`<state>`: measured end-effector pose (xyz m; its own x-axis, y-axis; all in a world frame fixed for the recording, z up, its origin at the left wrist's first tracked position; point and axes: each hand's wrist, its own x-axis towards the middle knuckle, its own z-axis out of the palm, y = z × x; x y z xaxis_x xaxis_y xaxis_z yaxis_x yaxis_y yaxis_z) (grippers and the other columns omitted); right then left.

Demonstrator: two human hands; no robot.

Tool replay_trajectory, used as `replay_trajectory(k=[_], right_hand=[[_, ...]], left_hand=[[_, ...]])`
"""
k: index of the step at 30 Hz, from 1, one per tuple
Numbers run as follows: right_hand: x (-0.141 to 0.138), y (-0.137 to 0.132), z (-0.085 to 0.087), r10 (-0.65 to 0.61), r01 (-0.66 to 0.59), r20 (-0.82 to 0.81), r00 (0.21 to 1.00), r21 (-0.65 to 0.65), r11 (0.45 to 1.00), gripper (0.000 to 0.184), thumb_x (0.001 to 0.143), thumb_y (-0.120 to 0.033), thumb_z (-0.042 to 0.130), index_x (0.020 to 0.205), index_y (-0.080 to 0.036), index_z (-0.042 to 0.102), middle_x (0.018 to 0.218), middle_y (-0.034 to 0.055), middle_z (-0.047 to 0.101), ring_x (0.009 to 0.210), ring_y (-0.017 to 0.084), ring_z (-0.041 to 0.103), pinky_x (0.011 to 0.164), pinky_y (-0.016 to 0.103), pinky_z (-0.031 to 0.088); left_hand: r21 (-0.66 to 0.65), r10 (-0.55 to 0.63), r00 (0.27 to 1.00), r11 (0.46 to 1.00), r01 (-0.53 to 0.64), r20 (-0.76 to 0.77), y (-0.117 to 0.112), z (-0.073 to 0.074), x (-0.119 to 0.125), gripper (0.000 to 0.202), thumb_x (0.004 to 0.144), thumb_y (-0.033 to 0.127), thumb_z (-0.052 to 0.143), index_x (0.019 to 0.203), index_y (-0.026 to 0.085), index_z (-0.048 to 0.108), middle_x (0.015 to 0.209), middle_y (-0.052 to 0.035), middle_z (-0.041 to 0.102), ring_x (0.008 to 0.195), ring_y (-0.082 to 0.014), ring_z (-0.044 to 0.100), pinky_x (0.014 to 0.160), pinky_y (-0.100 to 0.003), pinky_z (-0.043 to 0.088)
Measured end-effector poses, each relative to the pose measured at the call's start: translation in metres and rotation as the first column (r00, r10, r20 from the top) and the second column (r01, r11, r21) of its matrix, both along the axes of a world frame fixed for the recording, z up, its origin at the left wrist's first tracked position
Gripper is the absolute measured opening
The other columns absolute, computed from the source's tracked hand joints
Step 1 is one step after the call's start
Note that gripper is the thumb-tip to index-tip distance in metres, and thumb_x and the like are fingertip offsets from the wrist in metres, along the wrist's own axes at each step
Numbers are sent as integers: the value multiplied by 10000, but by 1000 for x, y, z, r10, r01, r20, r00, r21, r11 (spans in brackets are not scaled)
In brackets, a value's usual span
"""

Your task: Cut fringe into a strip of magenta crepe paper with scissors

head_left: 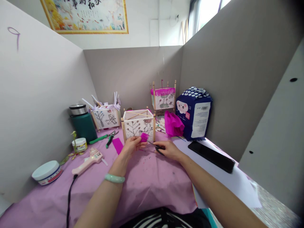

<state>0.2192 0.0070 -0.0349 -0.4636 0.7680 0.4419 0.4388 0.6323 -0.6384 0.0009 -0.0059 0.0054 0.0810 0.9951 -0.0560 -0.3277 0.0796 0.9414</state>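
My left hand (131, 146) pinches a small piece of magenta crepe paper (144, 136) just in front of a white paper lantern with a wooden frame (139, 125). My right hand (167, 148) grips small dark scissors (154, 145), whose blades point left toward the paper piece. Both hands hover over the purple cloth (147, 183) that covers the desk. A green bangle sits on my left wrist. A flat strip of magenta paper (117, 145) lies on the cloth left of my left hand.
A pink glue gun (88, 161) with a black cord, green pliers (104, 137), a green mug (83, 123), two small jars and a lantern-like box of sticks lie left. A finished fringed lantern (163, 97), crumpled magenta paper (174, 124), a blue tissue pack (196, 112) and a black phone (211, 156) lie right. Grey partitions enclose the desk.
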Motion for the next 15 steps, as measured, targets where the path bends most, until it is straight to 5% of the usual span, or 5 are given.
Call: replay_trajectory(k=[15], right_hand=[[0, 0, 0, 7, -7, -9, 1000, 2, 1000, 376, 784, -311, 639, 1141, -203, 680, 993, 42, 729, 816, 194, 658, 715, 271, 487]], left_hand=[[-2, -1, 999, 1000, 1, -51, -1, 1, 1, 96, 880, 96, 524, 787, 120, 526, 708, -141, 714, 619, -174, 704, 593, -245, 560]])
